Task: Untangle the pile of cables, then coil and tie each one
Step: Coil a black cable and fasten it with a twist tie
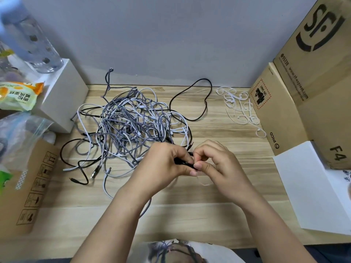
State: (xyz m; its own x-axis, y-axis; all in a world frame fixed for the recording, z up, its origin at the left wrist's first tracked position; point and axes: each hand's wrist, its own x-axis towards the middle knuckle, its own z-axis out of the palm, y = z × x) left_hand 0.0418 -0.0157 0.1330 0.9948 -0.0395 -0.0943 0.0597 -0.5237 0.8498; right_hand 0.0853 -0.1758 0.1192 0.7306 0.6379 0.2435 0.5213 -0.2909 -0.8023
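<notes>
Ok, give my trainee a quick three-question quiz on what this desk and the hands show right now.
1. True or false: both hands, left hand and right hand, hold the black cable.
2. Where do the white ties lie? A) by the cardboard boxes on the right B) under the water bottle C) in the person's lap
3. Fill in: the tangled pile mixes white, black and ____ braided cables.

Key: 1 true; 2 A; 3 grey.

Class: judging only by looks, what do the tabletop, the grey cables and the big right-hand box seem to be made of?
Tabletop: wood or wood-look laminate, matte, pale grain in plank bands.
Grey cables: woven fabric sheath, likely nylon; the speckled braid texture shows.
Box: brown corrugated cardboard, dull, with printed black markings.
</notes>
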